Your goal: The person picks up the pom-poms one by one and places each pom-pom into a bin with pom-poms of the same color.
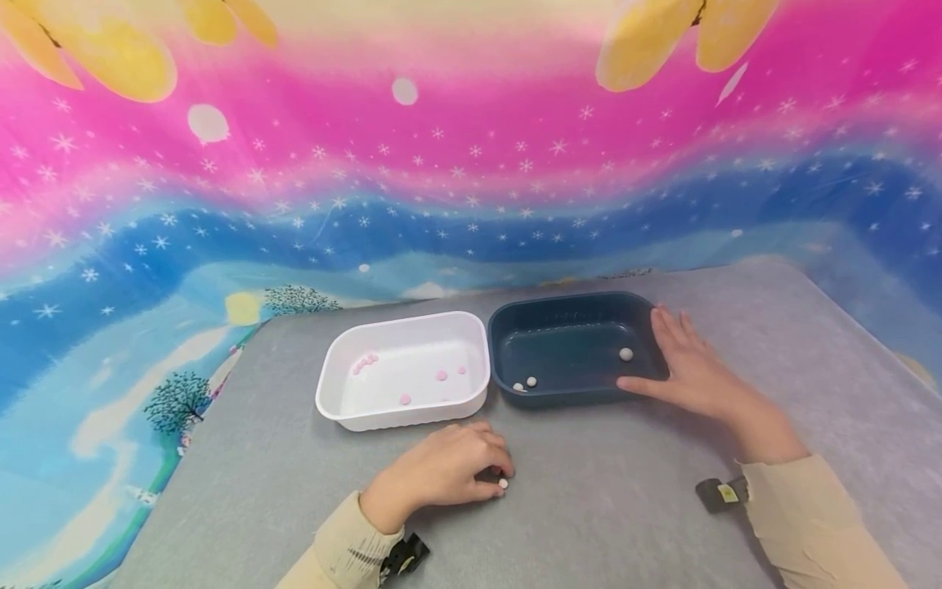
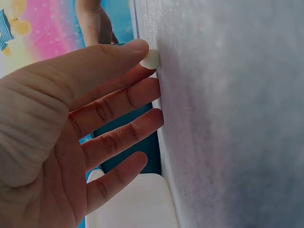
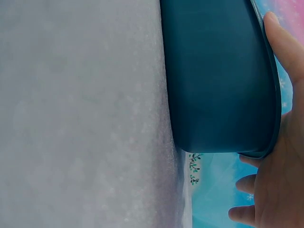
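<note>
My left hand [image 1: 452, 466] is low over the table in front of the bins. It pinches a small white ball [image 1: 504, 483] between thumb and index finger; in the left wrist view the ball [image 2: 151, 60] shows at the thumb tip, close to the tabletop, with the other fingers spread. My right hand [image 1: 695, 372] rests at the right end of the dark teal bin [image 1: 567, 396], thumb on the front rim and straight fingers along the side. Several small white balls lie in that bin, one [image 1: 625, 354] near its right end.
A white bin [image 1: 412, 419] stands left of the dark one, their ends nearly touching, with several small pink pieces [image 1: 441, 375] inside. Both are on a grey-covered table [image 1: 589, 499]. A colourful printed cloth [image 1: 471, 147] hangs behind.
</note>
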Available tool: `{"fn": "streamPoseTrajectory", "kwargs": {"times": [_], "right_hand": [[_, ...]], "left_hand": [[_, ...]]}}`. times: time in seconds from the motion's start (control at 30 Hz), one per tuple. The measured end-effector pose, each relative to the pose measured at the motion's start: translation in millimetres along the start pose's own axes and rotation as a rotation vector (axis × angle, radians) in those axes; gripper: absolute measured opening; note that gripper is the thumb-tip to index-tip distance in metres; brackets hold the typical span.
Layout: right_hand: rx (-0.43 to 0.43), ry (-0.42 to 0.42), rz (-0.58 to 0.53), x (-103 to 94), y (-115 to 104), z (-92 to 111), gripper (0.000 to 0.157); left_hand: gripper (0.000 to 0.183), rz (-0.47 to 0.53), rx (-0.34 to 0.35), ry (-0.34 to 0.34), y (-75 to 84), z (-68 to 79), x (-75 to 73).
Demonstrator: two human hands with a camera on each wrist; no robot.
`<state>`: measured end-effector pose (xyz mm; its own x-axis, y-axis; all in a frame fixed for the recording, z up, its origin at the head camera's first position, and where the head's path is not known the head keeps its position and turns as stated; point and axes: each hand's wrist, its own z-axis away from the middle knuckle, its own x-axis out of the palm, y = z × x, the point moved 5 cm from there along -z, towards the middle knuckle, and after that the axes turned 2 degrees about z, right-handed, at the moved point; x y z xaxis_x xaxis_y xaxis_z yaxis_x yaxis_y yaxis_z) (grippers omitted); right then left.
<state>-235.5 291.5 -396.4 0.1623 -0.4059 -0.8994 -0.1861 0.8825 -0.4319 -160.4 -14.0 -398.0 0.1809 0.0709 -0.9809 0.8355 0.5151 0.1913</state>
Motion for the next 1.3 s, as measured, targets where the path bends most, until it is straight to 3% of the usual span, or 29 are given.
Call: {"fn": "streamPoseTrajectory", "kwargs": {"times": [0.43,0.7,1.03,1.3], "right_hand": [[-0.006,0.008,0.003,0.3,1,1,0.123],[-0.002,-0.002,-0.003,-1.0,-1,2,0.123],[-0.009,-0.001,-0.007,-1.3,-2,2,0.123],[-0.010,0.002,0.001,-1.2,-1,1,0.123]], "left_hand": [[0.006,0.008,-0.006,0.000,1.6,0.7,0.6],[0.005,0.075,-0.020,-0.036,0.0,-0.6,0.3],[0.005,0.058,-0.047,-0.009,-1.6,3.7,-5.9],[0.004,0.036,-0.030,0.019,-2.9,4.8,-9.0]]}}
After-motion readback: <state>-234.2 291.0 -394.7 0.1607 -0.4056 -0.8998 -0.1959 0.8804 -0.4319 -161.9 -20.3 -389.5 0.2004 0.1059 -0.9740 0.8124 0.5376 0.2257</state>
